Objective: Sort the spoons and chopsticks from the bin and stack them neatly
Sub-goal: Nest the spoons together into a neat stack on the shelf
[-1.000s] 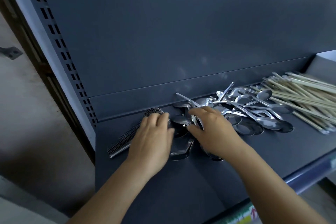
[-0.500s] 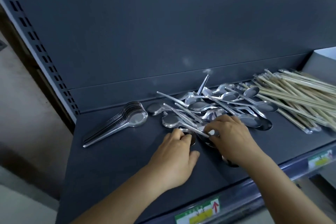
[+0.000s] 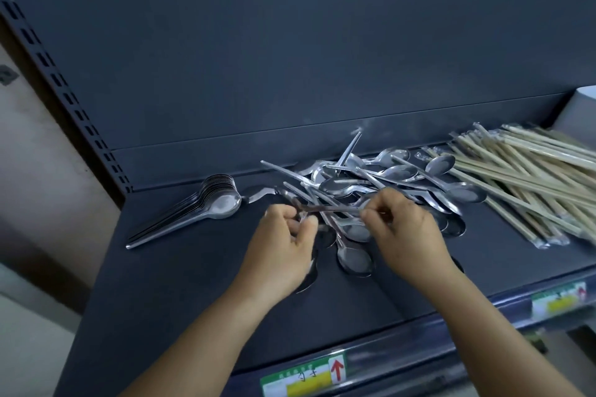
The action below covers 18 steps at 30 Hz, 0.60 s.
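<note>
A neat stack of steel spoons (image 3: 206, 206) lies at the left of the dark shelf (image 3: 180, 293). A loose heap of spoons (image 3: 380, 177) sits in the middle. Wrapped wooden chopsticks (image 3: 529, 177) are piled at the right. My left hand (image 3: 280, 251) and my right hand (image 3: 409, 235) are raised just in front of the heap. Between them they pinch spoon handles (image 3: 335, 209), the left at one end and the right at the other. A few more spoons (image 3: 353, 258) hang or lie below the hands.
The shelf's dark back panel (image 3: 290, 58) rises right behind the heap. A perforated upright (image 3: 64, 90) runs along the left side. Price labels (image 3: 306, 377) sit on the front rail. A pale box corner (image 3: 583, 106) shows at the far right.
Both hands have risen from the shelf surface and now pinch spoon handles between them. The view has shifted, so the stacked spoons appear further left.
</note>
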Available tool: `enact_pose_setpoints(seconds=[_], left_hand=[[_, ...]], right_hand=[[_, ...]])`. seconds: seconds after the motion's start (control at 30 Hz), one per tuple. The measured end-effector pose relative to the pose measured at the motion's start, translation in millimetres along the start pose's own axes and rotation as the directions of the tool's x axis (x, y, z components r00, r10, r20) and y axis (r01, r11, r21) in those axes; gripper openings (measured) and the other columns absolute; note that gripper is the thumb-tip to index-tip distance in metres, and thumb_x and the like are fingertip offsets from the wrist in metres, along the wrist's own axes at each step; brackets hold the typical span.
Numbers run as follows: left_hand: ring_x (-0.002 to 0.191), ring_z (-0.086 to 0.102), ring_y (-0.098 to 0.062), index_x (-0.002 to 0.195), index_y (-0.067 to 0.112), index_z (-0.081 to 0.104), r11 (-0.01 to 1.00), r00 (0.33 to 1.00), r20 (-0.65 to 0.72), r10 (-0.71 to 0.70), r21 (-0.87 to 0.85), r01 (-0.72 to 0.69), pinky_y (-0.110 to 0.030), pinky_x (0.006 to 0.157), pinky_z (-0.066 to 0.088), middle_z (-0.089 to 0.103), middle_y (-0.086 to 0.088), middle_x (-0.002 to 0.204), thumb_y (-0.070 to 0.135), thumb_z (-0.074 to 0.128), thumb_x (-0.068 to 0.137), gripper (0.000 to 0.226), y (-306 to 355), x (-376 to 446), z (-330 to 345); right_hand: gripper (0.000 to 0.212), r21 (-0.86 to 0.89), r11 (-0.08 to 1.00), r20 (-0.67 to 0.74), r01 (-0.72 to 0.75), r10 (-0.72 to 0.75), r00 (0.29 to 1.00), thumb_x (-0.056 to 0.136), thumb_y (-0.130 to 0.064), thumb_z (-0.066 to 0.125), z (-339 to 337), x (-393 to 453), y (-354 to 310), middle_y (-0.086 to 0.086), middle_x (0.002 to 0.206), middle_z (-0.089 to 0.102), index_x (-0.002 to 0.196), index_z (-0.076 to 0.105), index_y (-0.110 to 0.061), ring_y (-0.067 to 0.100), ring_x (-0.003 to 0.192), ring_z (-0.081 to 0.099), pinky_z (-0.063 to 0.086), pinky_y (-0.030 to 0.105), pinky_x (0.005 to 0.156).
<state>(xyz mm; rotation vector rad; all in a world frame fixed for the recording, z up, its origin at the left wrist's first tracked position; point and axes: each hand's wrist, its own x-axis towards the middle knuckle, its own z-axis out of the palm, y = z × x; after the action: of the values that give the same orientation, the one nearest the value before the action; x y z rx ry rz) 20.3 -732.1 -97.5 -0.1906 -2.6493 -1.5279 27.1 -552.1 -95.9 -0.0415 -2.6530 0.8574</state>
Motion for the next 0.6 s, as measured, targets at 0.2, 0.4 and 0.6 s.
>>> enact_pose_setpoints(seconds=[0.2, 0.4, 0.6], left_hand=[[0.064, 0.065, -0.013, 0.077, 0.013, 0.055, 0.875, 0.938, 0.066, -0.339, -0.344, 0.34, -0.035, 0.068, 0.053, 0.066, -0.001, 0.077, 0.039, 0.042, 0.096, 0.035, 5.3, 19.7, -2.8], [0.045, 0.059, -0.01, 0.099, 0.01, 0.043, 0.702, 0.86, 0.081, -0.504, -0.542, 0.462, -0.025, 0.045, 0.051, 0.058, -0.004, 0.077, 0.013, 0.03, 0.102, 0.014, 0.8, 29.7, -11.6], [0.041, 0.048, -0.01, 0.102, 0.013, 0.051, 0.807, 0.89, 0.127, -0.438, -0.381, 0.451, -0.021, 0.039, 0.038, 0.061, -0.003, 0.08, 0.019, 0.036, 0.1, 0.016, -8.3, 29.5, -32.8]], right_hand=[[0.021, 0.165, 0.981, 0.067, 0.104, -0.117, 0.991, 0.085, -0.021, 0.063, -1.0, -12.2, -17.6, -0.006, 0.06, 0.057, 0.07, 0.05, -0.025, 0.009, 0.063, 0.052, 0.038, 0.012, 0.056], [0.011, 0.247, 0.959, 0.228, 0.137, -0.195, 0.954, 0.084, -0.038, 0.063, -3.2, -15.4, -20.1, -0.011, 0.066, 0.061, 0.078, 0.063, -0.029, 0.0, 0.067, 0.054, 0.038, 0.008, 0.061], [0.052, -0.192, 0.98, 0.254, 0.056, -0.005, 0.967, 0.079, -0.059, 0.058, 18.9, -1.6, -28.5, -0.005, 0.096, 0.066, 0.115, 0.05, -0.023, 0.02, 0.103, 0.055, 0.043, 0.03, 0.081]])
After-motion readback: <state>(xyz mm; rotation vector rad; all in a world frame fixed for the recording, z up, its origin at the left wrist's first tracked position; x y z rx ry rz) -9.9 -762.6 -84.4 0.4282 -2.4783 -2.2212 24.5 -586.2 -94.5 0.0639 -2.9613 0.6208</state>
